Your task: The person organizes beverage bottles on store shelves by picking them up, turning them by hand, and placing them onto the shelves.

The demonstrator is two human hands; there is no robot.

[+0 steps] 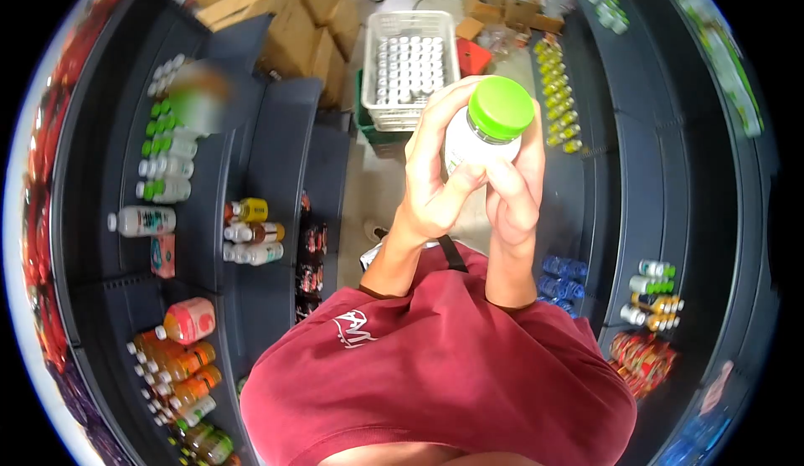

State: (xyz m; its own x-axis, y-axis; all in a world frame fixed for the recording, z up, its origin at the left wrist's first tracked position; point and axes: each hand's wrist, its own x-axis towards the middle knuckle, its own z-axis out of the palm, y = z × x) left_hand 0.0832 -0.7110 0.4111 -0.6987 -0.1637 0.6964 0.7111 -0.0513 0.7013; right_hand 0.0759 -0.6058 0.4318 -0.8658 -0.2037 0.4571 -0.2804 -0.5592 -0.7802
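Both my hands are wrapped round a white bottle with a bright green cap [501, 108], held up in front of my chest. My left hand [440, 169] grips it from the left side, its thumb across the front. From the right, my right hand [515, 190] closes on the same bottle, its thumb near the other thumb. The cap tilts toward me, and much of the label is hidden behind my fingers.
A white crate [412, 119] full of white-capped bottles stands ahead on the floor. Cardboard boxes [268, 14] are stacked behind it. Dark shelves line both sides, holding green-capped bottles [165, 190], orange drink bottles [191, 361] and yellow bottles [557, 97].
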